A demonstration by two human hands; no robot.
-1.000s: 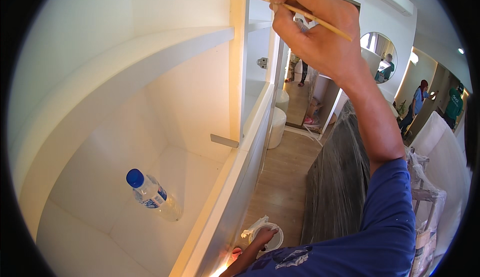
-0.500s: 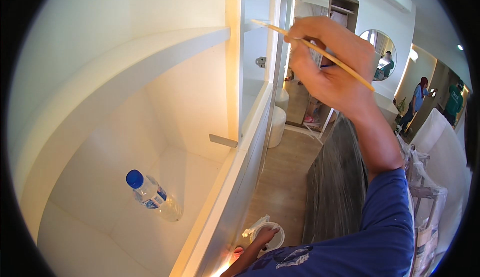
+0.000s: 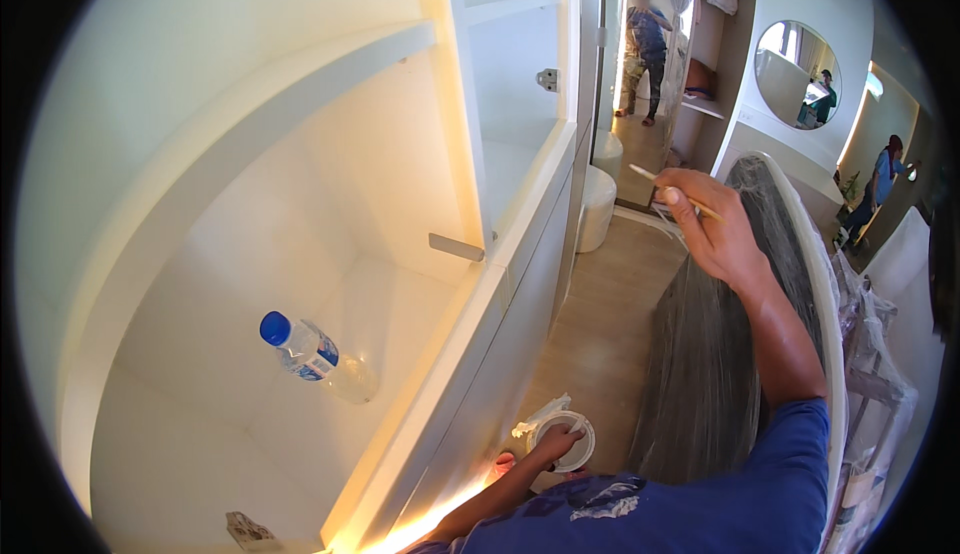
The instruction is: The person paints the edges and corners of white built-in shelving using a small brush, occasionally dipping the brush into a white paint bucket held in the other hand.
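My right hand (image 3: 722, 239) is closed around a thin paintbrush (image 3: 648, 173) with a pale tip and wooden handle. It is raised in the air to the right of the white cabinet (image 3: 470, 304), and the brush touches nothing. Lower down, my left hand (image 3: 556, 442) grips the rim of a small white tub (image 3: 588, 446), its fingers reaching over the edge. A crumpled whitish rag or plastic (image 3: 542, 414) hangs at the tub's side. What the tub contains is hard to make out.
A clear plastic bottle (image 3: 312, 352) with a blue cap stands inside the cabinet, below a white shelf (image 3: 250, 84). A metal hinge (image 3: 547, 79) sits on the cabinet frame. Plastic-wrapped dark furniture (image 3: 700, 374) stands close on my right. Another person (image 3: 882, 179) is far right.
My right hand has moved down and away from the cabinet's upright with the paintbrush. My left hand still holds the tub. The view has turned slightly.
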